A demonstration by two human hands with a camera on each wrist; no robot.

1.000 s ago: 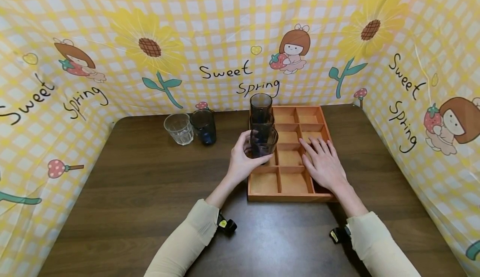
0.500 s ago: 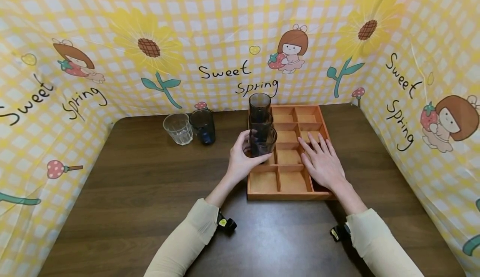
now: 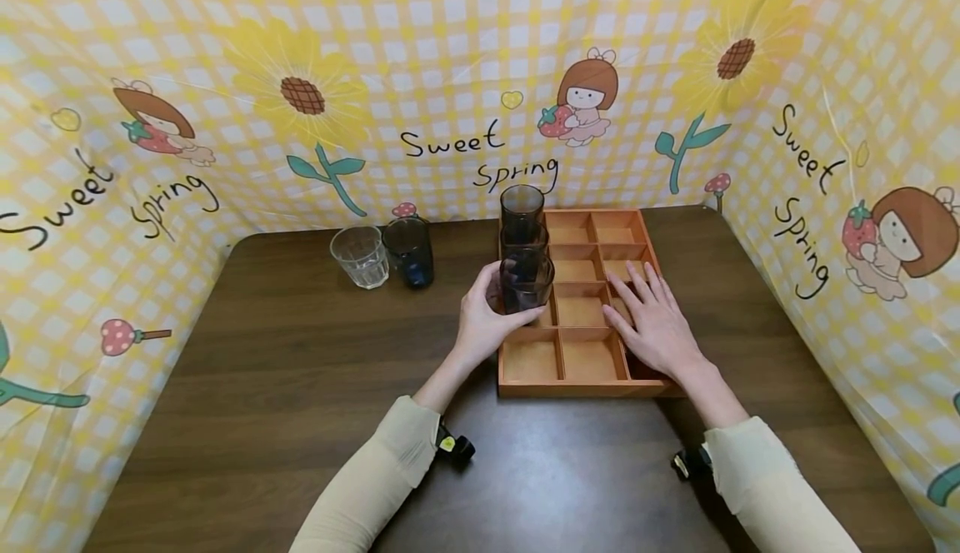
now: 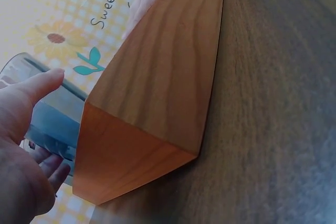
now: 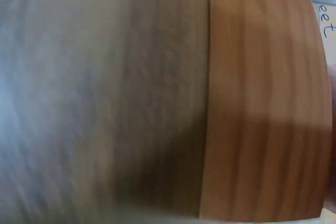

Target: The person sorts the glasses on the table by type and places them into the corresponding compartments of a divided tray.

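My left hand [image 3: 480, 320] grips a dark tinted drinking glass [image 3: 528, 285], thumb on the near side and fingers curled round the far side. The glass stands upright in the left column of a wooden compartment tray [image 3: 585, 389], one row behind the front. In the left wrist view the same glass [image 4: 55, 111] rises above the tray's side. Two more dark glasses, a middle one [image 3: 523, 236] and a rear one [image 3: 522, 201], line up behind it in that column. My right hand [image 3: 656, 326] lies over the tray's right column, fingers straight and spread.
At the back left of the brown table [image 3: 300, 386] a clear glass [image 3: 362, 260] stands beside another dark glass [image 3: 411, 255]. A yellow checked cloth [image 3: 450, 62] walls in the table at the back and both sides.
My right hand has shifted slightly to the right over the tray. The left hand and its glass have stayed in place.
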